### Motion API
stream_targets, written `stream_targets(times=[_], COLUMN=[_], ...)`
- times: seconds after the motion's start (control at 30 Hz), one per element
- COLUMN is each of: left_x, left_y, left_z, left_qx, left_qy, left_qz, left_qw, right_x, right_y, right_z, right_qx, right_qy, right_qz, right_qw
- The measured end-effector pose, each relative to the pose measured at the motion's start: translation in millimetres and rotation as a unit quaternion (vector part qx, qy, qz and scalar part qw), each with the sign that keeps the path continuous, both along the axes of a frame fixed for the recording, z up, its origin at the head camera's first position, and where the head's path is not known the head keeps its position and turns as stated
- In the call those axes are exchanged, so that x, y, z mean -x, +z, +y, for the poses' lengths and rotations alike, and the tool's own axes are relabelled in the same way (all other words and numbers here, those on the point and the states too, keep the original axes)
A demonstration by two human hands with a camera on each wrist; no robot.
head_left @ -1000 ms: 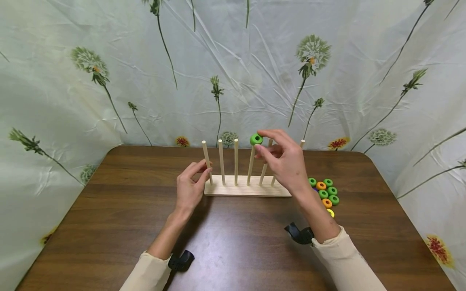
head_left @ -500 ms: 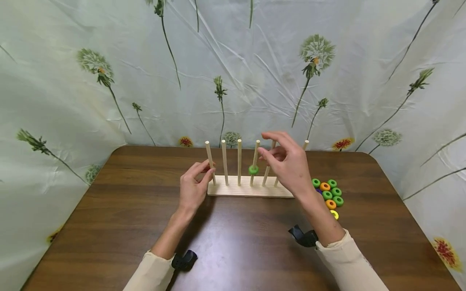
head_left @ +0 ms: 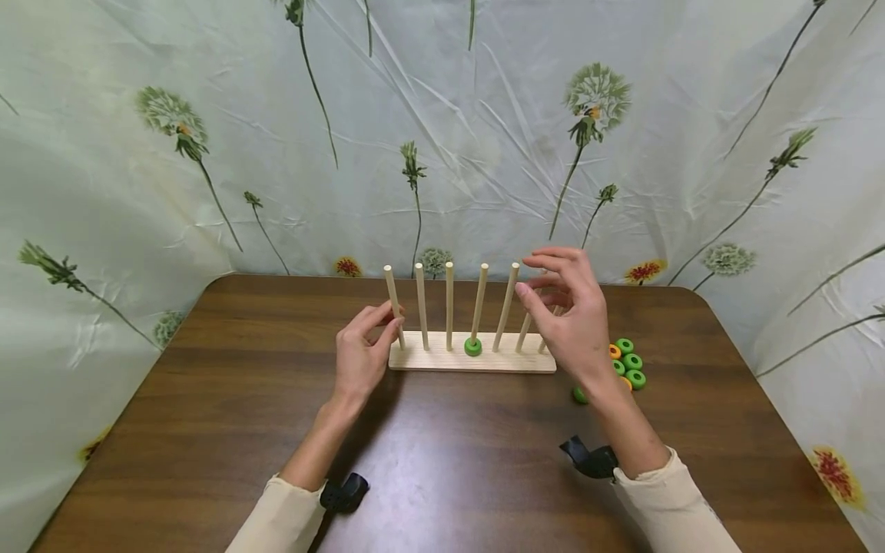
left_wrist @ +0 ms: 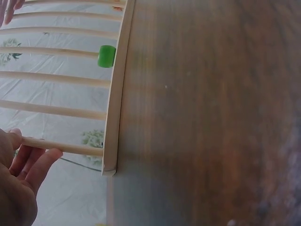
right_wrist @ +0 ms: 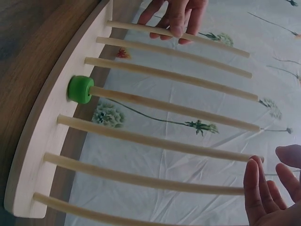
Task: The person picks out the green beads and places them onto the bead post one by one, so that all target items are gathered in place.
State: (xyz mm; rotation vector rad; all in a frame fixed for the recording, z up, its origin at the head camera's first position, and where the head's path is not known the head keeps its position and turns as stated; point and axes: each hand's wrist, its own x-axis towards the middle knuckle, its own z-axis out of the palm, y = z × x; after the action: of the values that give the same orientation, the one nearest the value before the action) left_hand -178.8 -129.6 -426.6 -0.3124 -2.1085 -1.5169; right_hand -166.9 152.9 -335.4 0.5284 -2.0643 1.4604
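Head-camera view of a person seated or standing at a dark brown wood-grain table [head_left: 429, 476], with both bare hands at a pale wooden peg rack [head_left: 442, 362]. The rack is a flat rectangular board with seven slim upright dowels in a row. One green ring [head_left: 473, 348] is threaded on the middle dowel, the fourth from either end, and sits down at the board. The left hand [head_left: 362, 349] pinches the leftmost dowel [head_left: 391, 288] between thumb and fingers. The right hand [head_left: 570, 307] is raised at the top of the fifth dowel [head_left: 507, 303], its fingers gently bent and the thumb apart from them; whether it touches the dowel cannot be told. To the right of the rack, partly hidden by the right forearm, lies a cluster of loose green rings [head_left: 632, 362] and orange rings [head_left: 614, 352]. Cream sleeves [head_left: 283, 514] reach towards the wrists, each wrist carrying a black strap [head_left: 590, 458]. Behind the table hangs a pale, creased curtain [head_left: 484, 115] printed with dandelion heads, green stems and a few red-and-yellow flowers.
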Motion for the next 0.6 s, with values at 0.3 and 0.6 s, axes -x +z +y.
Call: stream_targets(times=[0.3, 0.6], left_x=[0.4, -0.5], left_y=[-1.0, 0.0], left_z=[0.5, 2.1], left_qx=[-0.004, -0.014], left_qy=[-0.002, -0.005], left_qz=[-0.006, -0.008], left_qw=[1.0, 0.9999], right_x=[-6.9, -10.2], right_y=[-0.9, -10.2], right_z=[11.4, 25.6], right_qx=[0.024, 0.017], right_qy=[0.003, -0.003], right_qz=[0.023, 0.026], right_qw=[0.9994, 0.9995])
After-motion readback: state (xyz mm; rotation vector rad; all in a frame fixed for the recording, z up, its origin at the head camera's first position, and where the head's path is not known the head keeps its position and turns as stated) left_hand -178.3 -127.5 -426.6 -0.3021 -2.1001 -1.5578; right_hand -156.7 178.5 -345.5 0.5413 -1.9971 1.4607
